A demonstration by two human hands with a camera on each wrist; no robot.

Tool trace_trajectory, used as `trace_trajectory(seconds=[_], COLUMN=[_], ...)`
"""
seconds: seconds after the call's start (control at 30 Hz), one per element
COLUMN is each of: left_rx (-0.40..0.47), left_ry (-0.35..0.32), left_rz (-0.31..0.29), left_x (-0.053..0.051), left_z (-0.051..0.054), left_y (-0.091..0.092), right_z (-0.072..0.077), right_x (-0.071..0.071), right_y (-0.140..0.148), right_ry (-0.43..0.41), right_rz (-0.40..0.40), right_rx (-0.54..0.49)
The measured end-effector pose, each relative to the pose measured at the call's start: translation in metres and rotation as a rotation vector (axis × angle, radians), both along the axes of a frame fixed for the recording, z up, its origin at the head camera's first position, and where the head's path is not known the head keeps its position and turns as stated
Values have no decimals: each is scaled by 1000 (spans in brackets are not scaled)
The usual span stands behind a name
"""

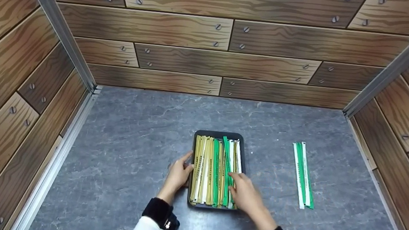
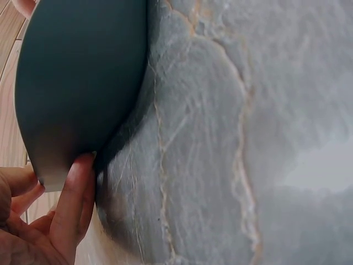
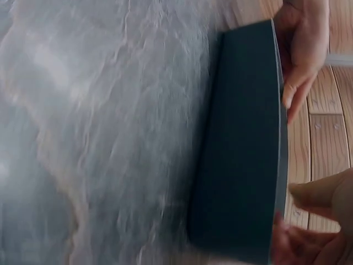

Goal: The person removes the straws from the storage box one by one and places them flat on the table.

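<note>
A black tray (image 1: 220,134) stands on the grey table, packed with long, narrow wrapped sticks in gold (image 1: 196,173), white and green. My left hand (image 1: 178,174) grips its left side, thumb over the rim and fingers along the outer wall, as the left wrist view shows. Over the tray's right part, my right hand (image 1: 245,194) has its fingertips at a slightly slanted green stick (image 1: 226,150) lying on top. Whether it pinches that stick is hidden. In the right wrist view, the right fingers (image 3: 317,194) reach over the tray's dark wall (image 3: 237,143).
Right of the tray, a white wrapped stick (image 1: 298,175), a green one (image 1: 304,175) and another white one lie side by side on the grey marbled table (image 1: 131,142). Wood-patterned panels (image 1: 179,59) enclose the back and both sides, with metal rails (image 1: 72,55) at the corners.
</note>
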State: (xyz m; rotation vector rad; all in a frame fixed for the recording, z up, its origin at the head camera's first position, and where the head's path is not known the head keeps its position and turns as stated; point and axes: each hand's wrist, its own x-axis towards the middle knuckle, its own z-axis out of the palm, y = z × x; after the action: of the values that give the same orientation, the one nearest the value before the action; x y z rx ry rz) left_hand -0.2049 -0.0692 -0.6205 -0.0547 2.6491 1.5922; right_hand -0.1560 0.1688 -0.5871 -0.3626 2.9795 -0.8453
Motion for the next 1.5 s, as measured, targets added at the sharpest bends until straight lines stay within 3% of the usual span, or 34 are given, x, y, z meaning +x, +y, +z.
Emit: trace_trajectory(seconds=[0.2,0.43,0.7,1.27,1.5], left_rx=[16,33,29,47,40], left_ry=[-19,-28,-22,-41,-45], left_rz=[-13,-7,-5,-22,-18], left_x=[0,0,0,0,0], left_z=[-1,-1,-1,-1,0], left_y=[0,1,0,0,0], right_z=[-4,-12,-18,-14,-3], right_x=[2,-2,-4,-6,-5], right_y=[-11,-19,-19,-10,-6], right_ry=[1,85,158,110,24], right_rz=[-40,-26,-17,-6,-15], right_rx=[187,329,305,151,111])
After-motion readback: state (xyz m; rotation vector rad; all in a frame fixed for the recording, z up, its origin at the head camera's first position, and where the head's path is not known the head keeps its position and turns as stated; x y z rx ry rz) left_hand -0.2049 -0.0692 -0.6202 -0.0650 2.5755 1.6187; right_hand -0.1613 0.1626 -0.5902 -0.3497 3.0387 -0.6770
